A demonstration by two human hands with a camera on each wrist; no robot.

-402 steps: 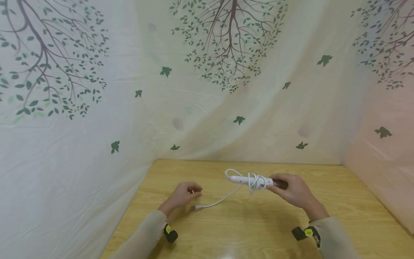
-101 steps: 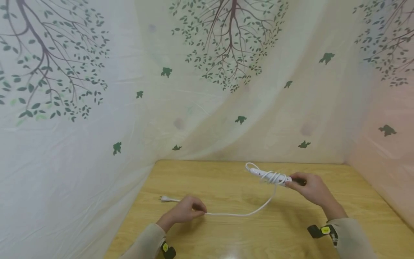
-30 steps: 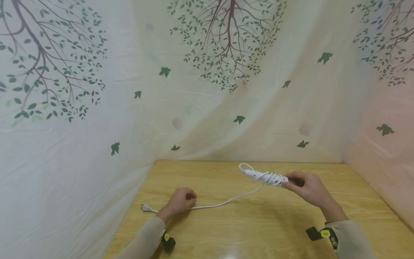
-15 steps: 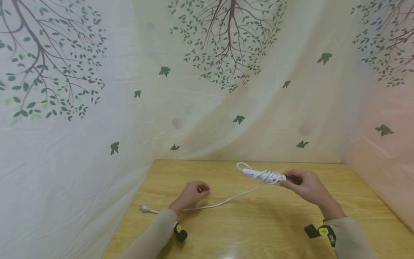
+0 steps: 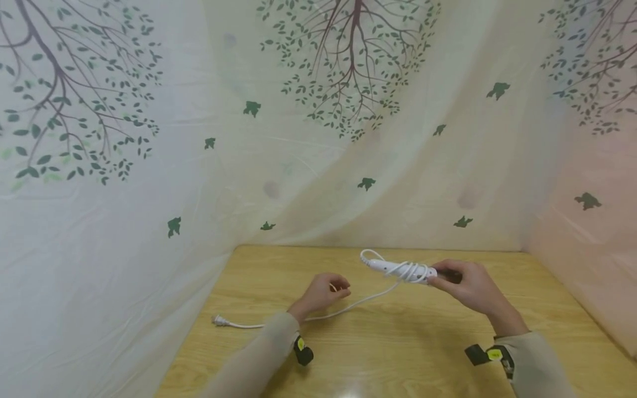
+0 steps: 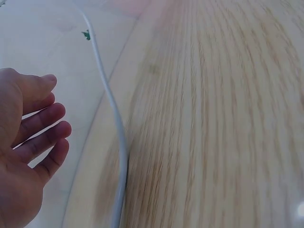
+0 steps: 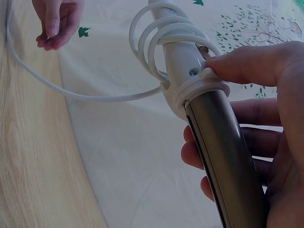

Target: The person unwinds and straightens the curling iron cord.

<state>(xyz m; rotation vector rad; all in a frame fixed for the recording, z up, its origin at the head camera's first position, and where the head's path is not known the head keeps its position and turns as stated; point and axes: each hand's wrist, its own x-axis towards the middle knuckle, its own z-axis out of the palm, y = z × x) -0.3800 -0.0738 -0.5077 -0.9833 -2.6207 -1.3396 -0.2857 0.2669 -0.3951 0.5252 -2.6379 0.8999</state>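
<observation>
Left hand (image 5: 325, 290) has released the cord (image 5: 348, 305), fingers relaxed; right hand (image 5: 470, 287) grips the curling iron (image 5: 403, 271).

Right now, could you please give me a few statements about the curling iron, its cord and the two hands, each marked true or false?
1. The right hand grips the curling iron by its dark barrel. True.
2. The cord is fully unwound. False: several loops wrap the white handle.
3. The left hand grips the cord. False: its fingers are relaxed, beside the cord.
4. The plug lies on the wooden table. True.
</observation>
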